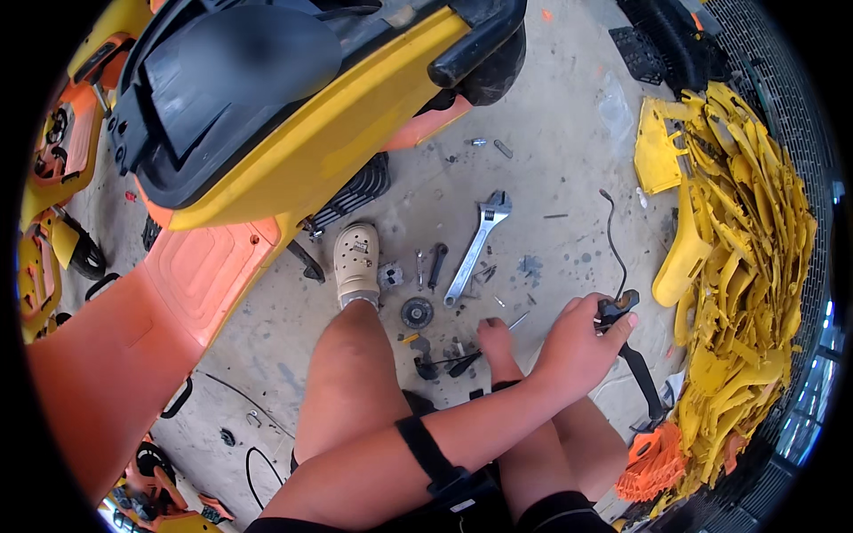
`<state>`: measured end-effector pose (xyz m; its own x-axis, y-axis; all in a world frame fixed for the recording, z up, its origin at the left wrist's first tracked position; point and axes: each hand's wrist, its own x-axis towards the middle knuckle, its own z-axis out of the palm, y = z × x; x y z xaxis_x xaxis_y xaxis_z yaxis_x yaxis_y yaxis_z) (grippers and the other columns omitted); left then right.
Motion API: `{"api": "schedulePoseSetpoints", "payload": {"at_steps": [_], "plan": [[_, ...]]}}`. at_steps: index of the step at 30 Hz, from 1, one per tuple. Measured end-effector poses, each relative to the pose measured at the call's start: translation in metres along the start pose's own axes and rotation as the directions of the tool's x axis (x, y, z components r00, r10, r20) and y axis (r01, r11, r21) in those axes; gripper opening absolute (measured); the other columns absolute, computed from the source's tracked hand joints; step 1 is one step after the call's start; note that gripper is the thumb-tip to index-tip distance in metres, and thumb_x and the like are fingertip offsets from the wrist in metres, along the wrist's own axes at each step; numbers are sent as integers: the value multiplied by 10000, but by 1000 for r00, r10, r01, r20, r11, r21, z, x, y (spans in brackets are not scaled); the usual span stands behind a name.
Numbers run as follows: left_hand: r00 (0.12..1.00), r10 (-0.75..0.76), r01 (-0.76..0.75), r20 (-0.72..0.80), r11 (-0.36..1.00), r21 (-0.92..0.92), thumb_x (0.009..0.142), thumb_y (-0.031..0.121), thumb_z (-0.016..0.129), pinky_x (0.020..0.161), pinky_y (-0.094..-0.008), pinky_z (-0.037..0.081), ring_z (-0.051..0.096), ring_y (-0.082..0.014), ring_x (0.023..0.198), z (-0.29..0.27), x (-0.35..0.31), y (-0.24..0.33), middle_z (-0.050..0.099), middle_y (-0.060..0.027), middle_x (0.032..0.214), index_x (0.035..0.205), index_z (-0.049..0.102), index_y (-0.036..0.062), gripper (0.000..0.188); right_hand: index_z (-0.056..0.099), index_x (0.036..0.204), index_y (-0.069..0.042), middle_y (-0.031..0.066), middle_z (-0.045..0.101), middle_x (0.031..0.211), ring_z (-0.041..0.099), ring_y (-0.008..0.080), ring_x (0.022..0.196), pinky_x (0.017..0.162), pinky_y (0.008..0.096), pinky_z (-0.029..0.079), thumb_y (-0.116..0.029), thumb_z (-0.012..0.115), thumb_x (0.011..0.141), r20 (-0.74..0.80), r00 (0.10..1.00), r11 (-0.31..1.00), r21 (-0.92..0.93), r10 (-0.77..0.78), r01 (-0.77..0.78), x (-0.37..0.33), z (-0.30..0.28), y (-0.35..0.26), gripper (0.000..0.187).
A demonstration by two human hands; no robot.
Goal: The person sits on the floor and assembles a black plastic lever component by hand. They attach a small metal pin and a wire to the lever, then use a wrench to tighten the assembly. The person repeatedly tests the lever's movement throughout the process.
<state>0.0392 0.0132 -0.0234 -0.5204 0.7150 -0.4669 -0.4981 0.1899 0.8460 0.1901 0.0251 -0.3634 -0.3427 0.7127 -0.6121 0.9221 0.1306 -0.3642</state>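
My left hand (577, 351) reaches across to the right, its fingers closed around the head of a black brake lever (641, 380). From that head a thin dark cable (621, 253) rises and curves away. My right hand (497, 340) is lower, beneath my left forearm, with its fingers curled in. A screwdriver-like tool (463, 365) with a dark handle lies in line with it; whether the hand grips it is unclear. On the floor ahead are a large adjustable wrench (477, 249), a smaller dark wrench (438, 265) and a round grey disc (416, 312).
A yellow and orange scooter body (311, 124) fills the upper left. At the right, a heap of yellow plastic panels (742, 266) leans by a mesh wall, with stacked orange pieces (653, 462) below. My beige clog (357, 258) stands beside small scattered parts. More scooters (67, 169) stand far left.
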Motion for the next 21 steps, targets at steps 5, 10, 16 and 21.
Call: {"api": "schedulePoseSetpoints", "payload": {"at_steps": [5, 10, 16, 21], "plan": [[986, -166, 168, 32, 981, -97, 952, 373, 705, 870, -319, 533, 659, -195, 1028, -31, 4, 12, 681, -132, 1046, 1268, 563, -28, 530, 655, 1104, 44, 262, 700, 1046, 664, 413, 1038, 889, 474, 515, -353, 613, 912, -4, 1000, 999, 45, -20, 20, 22, 56, -39, 443], [983, -184, 181, -25, 978, -103, 960, 322, 708, 912, -295, 529, 651, -175, 1072, -66, -3, 11, 674, -128, 1099, 1288, 533, -41, 519, 589, 1094, 28, 263, 674, 1079, 651, 456, 1016, 896, 503, 522, -381, 688, 884, -74, 997, 991, -127, 24, -33, 50, 77, -84, 471], [923, -379, 367, -70, 920, -138, 966, 302, 705, 912, -287, 523, 644, -146, 1041, -96, -3, 14, 671, -111, 1115, 1291, 528, -26, 495, 543, 1096, 29, 257, 658, 1088, 655, 460, 1010, 871, 527, 535, -383, 738, 834, -185, 982, 980, -183, 47, -82, 72, 85, -83, 526], [946, -321, 311, -45, 938, -154, 952, 331, 717, 908, -310, 525, 656, -197, 1053, -98, -4, 17, 659, -159, 1130, 1274, 544, -40, 521, 541, 1117, 53, 249, 680, 1044, 682, 428, 937, 825, 486, 554, -278, 752, 777, -57, 988, 989, -26, 146, -148, 67, 54, -112, 520]]}}
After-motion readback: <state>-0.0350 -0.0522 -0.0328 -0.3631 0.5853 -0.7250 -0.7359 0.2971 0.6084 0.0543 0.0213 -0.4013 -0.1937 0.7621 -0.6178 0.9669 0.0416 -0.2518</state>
